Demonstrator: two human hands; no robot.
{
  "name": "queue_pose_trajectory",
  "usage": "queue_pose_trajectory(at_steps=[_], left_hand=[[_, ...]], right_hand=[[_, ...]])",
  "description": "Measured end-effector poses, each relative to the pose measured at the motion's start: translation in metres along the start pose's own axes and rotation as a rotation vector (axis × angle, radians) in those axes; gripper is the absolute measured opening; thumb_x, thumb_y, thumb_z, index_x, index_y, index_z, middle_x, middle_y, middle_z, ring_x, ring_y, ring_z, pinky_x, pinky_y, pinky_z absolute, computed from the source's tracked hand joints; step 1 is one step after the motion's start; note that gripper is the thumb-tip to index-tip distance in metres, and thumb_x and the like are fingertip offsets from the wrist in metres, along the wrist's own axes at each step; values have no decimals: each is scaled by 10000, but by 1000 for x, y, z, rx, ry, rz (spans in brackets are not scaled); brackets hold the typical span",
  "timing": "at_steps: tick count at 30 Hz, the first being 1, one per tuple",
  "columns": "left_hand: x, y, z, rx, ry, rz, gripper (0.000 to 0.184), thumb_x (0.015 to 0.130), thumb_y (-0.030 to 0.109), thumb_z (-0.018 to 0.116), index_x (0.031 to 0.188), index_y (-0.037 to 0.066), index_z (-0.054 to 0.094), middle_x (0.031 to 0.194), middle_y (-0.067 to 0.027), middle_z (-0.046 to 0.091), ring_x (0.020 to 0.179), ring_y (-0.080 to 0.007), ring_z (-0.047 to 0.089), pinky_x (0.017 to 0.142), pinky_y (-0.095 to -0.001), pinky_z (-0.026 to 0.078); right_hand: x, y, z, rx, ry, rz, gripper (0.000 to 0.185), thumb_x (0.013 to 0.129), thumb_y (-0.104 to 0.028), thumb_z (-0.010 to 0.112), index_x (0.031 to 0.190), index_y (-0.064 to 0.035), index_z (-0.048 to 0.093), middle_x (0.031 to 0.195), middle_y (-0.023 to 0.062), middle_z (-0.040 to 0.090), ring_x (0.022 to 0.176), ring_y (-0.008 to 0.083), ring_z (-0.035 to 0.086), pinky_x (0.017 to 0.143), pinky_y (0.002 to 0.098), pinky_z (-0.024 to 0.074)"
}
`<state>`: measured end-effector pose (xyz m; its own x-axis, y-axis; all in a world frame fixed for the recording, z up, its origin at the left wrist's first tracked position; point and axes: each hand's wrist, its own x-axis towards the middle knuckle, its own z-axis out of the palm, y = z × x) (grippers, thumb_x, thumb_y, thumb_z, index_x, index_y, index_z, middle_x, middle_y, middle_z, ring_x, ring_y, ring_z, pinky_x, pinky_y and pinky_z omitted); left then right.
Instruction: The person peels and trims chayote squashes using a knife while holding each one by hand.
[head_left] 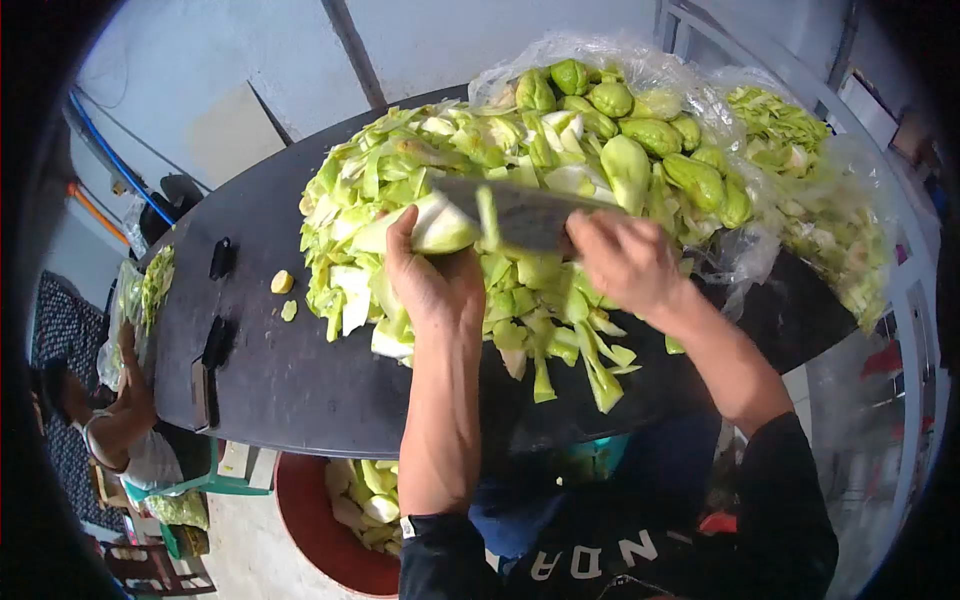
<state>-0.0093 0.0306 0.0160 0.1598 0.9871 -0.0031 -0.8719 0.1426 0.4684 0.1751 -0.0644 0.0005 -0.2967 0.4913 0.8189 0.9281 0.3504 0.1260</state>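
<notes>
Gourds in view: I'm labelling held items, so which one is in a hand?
The whitish-green gourd in the left hand, next to the knife; the greener, whole gourds lie heaped by the clear plastic, in neither hand.

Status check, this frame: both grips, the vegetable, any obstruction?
Left grip holding partly peeled vegetable. Right grip on knife, blade beside vegetable. Peel heap crowds the work; nothing visibly blocking knife.

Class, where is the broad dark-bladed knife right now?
In the head view, the knife is just above centre, in the person's right hand, close by the pale green vegetable in the left hand.
</notes>
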Motion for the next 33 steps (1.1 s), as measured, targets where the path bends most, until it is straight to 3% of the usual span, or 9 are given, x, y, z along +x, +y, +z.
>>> queue_pose_trajectory(at_steps=[1,2,3,6,9,17,21,23,33], left_hand=[[0,2,-4,10,-76,-35,398,928,311,562,1219,45,508,1181,-132,586,1083,-284,583,987,-437,463],[-8,-2,-8,17,170,-9,354,916,295,566,1185,67,531,1123,-125,609,1029,-267,602,967,-401,476],[-15,4,-7,79,72,-73,337,931,317,545,1178,88,538,1124,-116,610,1040,-240,596,948,-383,487],[-12,-7,-24,286,-104,167,350,941,345,516,1187,96,516,1171,-115,579,1086,-199,558,899,-349,511],[1,-14,-30,195,40,142,336,951,351,482,1162,92,518,1147,-116,586,1068,-200,566,901,-336,509],[2,-10,-28,148,15,42,402,953,406,438,1171,76,511,1112,-106,579,1066,-230,575,935,-391,497],[3,-2,-8,-9,237,194,299,881,105,557,1148,-19,503,1090,-140,580,1040,-306,610,923,-478,529],[2,2,-1,-56,260,200,306,877,93,556,1149,-36,500,1094,-153,582,1059,-309,611,940,-500,523],[-1,6,-4,-99,91,-29,392,918,234,562,1224,3,478,1170,-139,577,1127,-298,576,991,-516,475]], right_hand=[[0,-7,-1,-3,-13,-74,217,788,-77,664,995,-50,606,697,27,542,591,197,615,500,326,521],[2,-14,1,11,25,-141,194,788,-89,655,971,-55,602,681,10,515,574,154,592,499,290,519],[8,-22,-3,-6,20,-209,204,763,-104,662,953,-62,600,674,0,492,573,133,578,499,269,519],[10,-37,7,54,84,-248,247,729,-32,660,969,-28,603,661,10,461,544,148,525,470,272,478],[13,-41,6,16,59,-241,256,721,-35,663,971,-40,608,661,6,463,547,145,528,464,269,471],[11,-38,12,-67,85,-260,167,761,-121,641,919,-97,595,682,-20,463,546,111,526,469,244,471],[1,4,27,-218,-44,-68,140,807,-95,620,941,-81,582,706,22,543,598,161,623,497,283,525],[-9,26,27,-262,-50,45,185,802,-73,620,986,-68,598,746,40,575,617,199,631,523,307,536],[-2,14,8,-218,-16,89,247,803,-89,647,1047,-66,613,763,49,579,662,218,627,535,344,522]])
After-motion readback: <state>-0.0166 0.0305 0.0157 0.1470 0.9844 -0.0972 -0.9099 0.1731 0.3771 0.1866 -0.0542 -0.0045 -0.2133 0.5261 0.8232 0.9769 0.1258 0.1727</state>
